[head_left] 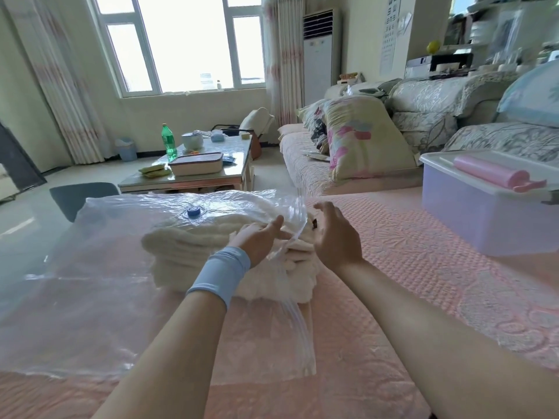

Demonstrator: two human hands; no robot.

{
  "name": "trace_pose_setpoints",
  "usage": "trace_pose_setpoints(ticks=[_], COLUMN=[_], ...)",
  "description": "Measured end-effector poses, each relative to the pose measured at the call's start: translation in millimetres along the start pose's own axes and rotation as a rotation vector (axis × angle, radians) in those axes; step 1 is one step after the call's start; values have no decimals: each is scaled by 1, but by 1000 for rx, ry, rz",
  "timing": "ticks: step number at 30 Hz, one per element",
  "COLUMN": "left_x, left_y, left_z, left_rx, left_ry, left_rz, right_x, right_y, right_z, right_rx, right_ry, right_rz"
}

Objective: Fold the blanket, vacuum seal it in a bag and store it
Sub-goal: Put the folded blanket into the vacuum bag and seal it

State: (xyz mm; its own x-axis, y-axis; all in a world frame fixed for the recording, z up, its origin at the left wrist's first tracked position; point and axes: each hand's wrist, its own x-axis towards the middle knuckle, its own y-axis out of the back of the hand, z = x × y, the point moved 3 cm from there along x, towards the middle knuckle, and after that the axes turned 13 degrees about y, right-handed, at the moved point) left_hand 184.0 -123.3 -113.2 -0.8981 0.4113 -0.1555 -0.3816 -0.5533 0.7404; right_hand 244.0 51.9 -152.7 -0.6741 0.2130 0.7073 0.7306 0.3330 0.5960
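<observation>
A folded cream blanket [187, 252] lies inside a clear plastic vacuum bag [90, 282] on the pink bed cover. The bag's blue valve cap [193, 212] sits on top, at the far side. The bag's open mouth runs along the right side, its zip strip [298, 313] trailing towards me. My left hand [260, 240], with a light blue wristband, pinches the zip strip at the blanket's right end. My right hand [335, 237] hovers just right of it, fingers spread, touching the bag edge or close to it.
A clear storage box [472, 213] with a white lid stands on the bed at the right, a pink hand pump [496, 173] on top. A sofa [302, 158] with pillows lies beyond. A coffee table [193, 176] with a green bottle stands ahead.
</observation>
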Motion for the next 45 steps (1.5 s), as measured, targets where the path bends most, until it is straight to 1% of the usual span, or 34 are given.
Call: trace_pose_setpoints(ticks=[1, 3, 4, 5, 7, 8, 10, 12, 13, 15, 18, 21, 23, 26, 29, 31, 33, 35, 36, 37, 38, 39, 41, 42, 43, 44, 45], left_x=[3, 8, 7, 5, 7, 10, 17, 23, 24, 26, 32, 36, 37, 38, 36, 34, 31, 24, 20, 15, 9, 4, -3, -6, -8, -9, -8], left_y=[2, 6, 5, 3, -6, -11, -23, -32, -35, -36, -35, -35, -33, -26, -17, -7, 8, 27, 36, 42, 44, 43, 32, 23, 13, 2, -8], left_z=[1, -1, -3, -7, -15, -21, -34, -46, -49, -54, -59, -58, -54, -49, -45, -43, -43, -41, -38, -32, -26, -18, -8, -8, -10, -16, -24], left_rx=[11, 226, 342, 424, 529, 585, 667, 665, 658, 655, 662, 732, 775, 845, 907, 934, 940, 976, 1010, 1025, 993, 917, 703, 601, 522, 498, 529], left_ry=[-23, -56, -41, 17, 161, 206, 221, 183, 153, 83, -12, -104, -181, -296, -348, -324, -217, -20, 78, 141, 164, 152, 80, 53, 47, 67, 87], left_rz=[46, 232, 308, 319, 205, 144, 76, 51, 48, 59, 90, 106, 111, 142, 186, 219, 196, 130, 111, 111, 123, 150, 174, 129, 42, -56, -122], right_x=[4, 13, 18, 22, 25, 24, 16, 10, 8, 7, 3, -5, -10, -14, -14, -15, -21, -27, -29, -30, -29, -27, -25, -26, -28, -28, -27], right_y=[-2, -10, -16, -23, -35, -39, -47, -45, -43, -40, -37, -28, -21, -14, -7, -3, 0, 6, 8, 9, 9, 9, 5, 3, 2, 2, 3], right_z=[2, 4, 4, 1, -4, -4, 3, 12, 15, 17, 11, 6, -1, -15, -26, -33, -34, -29, -23, -15, -7, 2, 24, 31, 36, 39, 39], right_rx=[-60, -161, -193, -215, -264, -296, -364, -387, -373, -338, -419, -475, -456, -465, -495, -482, -361, -172, -118, -122, -158, -191, -245, -273, -280, -267, -246], right_ry=[69, 221, 282, 340, 439, 457, 440, 375, 355, 405, 553, 577, 552, 493, 485, 505, 556, 639, 671, 669, 617, 525, 309, 234, 189, 163, 156], right_rz=[-73, -246, -340, -437, -604, -671, -782, -834, -819, -679, -480, -372, -396, -500, -562, -584, -556, -407, -330, -289, -322, -396, -615, -696, -730, -728, -705])
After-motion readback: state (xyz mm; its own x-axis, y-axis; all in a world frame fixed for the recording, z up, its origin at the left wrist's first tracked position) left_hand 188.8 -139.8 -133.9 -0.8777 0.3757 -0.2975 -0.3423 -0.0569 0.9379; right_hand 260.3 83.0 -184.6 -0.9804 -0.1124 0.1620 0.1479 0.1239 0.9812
